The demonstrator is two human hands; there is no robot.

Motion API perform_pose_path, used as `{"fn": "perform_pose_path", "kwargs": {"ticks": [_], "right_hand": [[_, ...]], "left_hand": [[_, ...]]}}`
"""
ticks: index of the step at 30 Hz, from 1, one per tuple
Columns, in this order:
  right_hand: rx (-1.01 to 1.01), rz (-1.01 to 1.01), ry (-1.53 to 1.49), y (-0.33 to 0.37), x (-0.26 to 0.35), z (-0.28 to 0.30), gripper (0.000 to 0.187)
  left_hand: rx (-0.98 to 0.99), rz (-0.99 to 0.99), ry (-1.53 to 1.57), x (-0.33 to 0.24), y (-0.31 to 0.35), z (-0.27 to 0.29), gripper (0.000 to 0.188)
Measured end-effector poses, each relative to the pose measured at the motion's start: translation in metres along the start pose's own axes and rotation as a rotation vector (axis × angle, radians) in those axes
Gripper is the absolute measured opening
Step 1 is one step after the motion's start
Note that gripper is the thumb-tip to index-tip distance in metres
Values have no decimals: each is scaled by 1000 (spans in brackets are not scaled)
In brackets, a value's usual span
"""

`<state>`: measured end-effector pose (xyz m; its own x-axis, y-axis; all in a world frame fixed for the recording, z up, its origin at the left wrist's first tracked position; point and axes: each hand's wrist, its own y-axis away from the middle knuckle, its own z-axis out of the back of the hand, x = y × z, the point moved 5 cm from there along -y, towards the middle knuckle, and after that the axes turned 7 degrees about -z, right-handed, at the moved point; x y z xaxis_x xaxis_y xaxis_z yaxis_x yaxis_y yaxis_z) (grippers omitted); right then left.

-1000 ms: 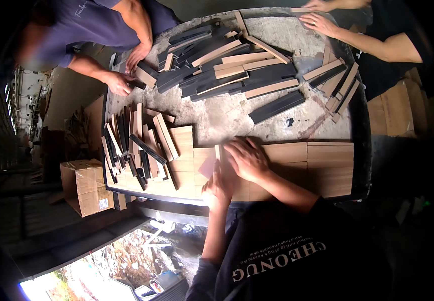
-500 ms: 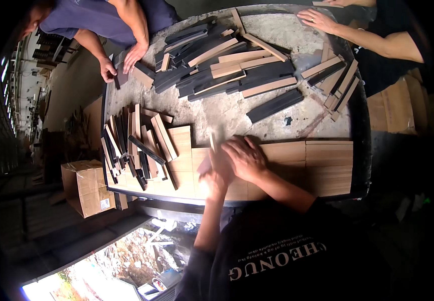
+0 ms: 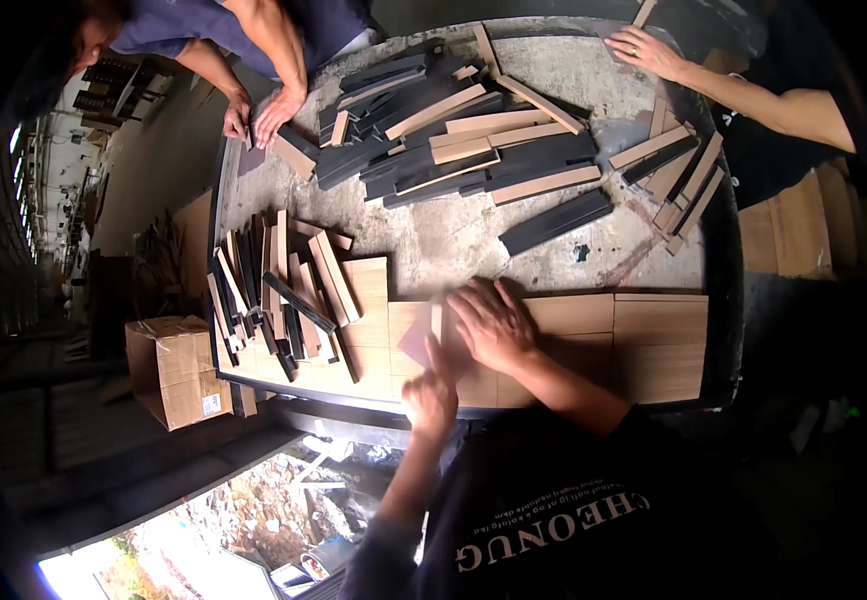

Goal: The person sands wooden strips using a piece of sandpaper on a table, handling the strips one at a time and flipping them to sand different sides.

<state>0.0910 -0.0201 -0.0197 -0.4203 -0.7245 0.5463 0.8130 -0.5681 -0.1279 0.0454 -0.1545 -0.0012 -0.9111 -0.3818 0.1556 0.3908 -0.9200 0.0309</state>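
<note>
My left hand [image 3: 431,398] is closed around the near end of a short wooden strip [image 3: 437,322], its index finger stretched along the wood. The strip points away from me and rests over a brownish-purple sheet that looks like sandpaper [image 3: 413,343]. My right hand [image 3: 493,325] lies flat with fingers spread, just right of the strip, apparently on the sheet's right part. Beneath are pale wooden boards [image 3: 568,345] along the table's near edge. Part of the sheet is hidden under my hands.
Black and pale strips [image 3: 463,130] are heaped mid-table, with smaller piles at left [image 3: 278,290] and right [image 3: 673,170]. Co-workers' hands [image 3: 278,115] [image 3: 643,50] work at the far corners. A cardboard box [image 3: 175,370] stands off the table's left side.
My left hand and the strip have drawn back toward me. My right hand stays flat in about the same place. The far-right co-worker's strip is now tilted up; the view has shifted slightly.
</note>
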Motion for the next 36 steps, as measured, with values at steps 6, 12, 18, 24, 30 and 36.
{"fn": "perform_pose_path", "kwargs": {"ticks": [6,12,18,24,30,36], "right_hand": [[17,36,6,-1,4,-1,40],[-46,20,-14,-1,0,8,42],[-22,80,-8,2,7,5,43],[-106,45,-50,-6,-2,28,42],[-82,85,-23,0,18,13,41],[-81,59,-33,1,5,20,41]], "left_hand": [[-183,-33,20,13,-40,-11,72],[-79,19,42,3,-3,-6,70],[-59,102,77,27,-64,-22,70],[57,2,-231,-3,-1,-22,63],[-115,105,138,32,-54,-21,60],[-156,63,104,2,7,-17,61]]}}
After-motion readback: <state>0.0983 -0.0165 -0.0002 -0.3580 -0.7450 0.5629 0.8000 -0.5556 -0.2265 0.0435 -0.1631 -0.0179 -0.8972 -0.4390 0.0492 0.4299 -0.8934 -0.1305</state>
